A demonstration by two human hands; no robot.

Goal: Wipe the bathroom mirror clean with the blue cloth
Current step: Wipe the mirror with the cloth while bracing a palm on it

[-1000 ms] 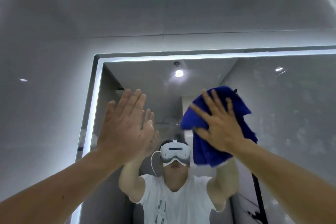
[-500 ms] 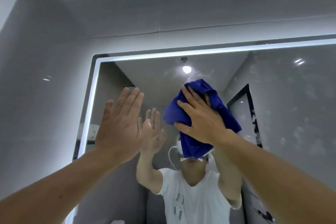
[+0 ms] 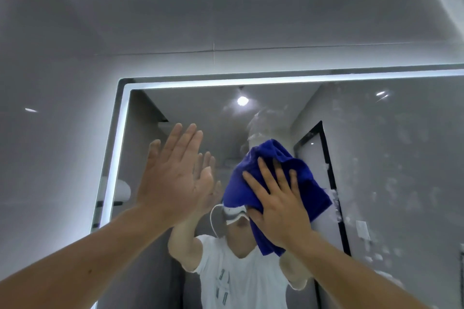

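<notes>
While pressed flat against the bathroom mirror (image 3: pixel 391 148) under a spread right hand (image 3: pixel 281 206), blue cloth (image 3: pixel 271 183) bunched near the middle of the glass, just right of the left hand and well below the lit strip (image 3: pixel 226 82) along the mirror's top edge. Right hand open, fingers (image 3: pixel 266 178) splayed over the cloth, palm pinning it to the glass rather than gripping it; loose folds hanging below the wrist. Left hand (image 3: pixel 173 178) open too, fingers straight and together, palm toward the mirror near its left edge, holding nothing; whether it touches the glass, cannot tell. Cloudy smear (image 3: pixel 266 123) on the mirror just above the cloth, pale blotches (image 3: pixel 391 183) across the mirror's right part. Reflected in the mirror behind the cloth: white T-shirt (image 3: pixel 241 281), ceiling spotlight (image 3: pixel 242 100), dark-framed door (image 3: pixel 324 183).
</notes>
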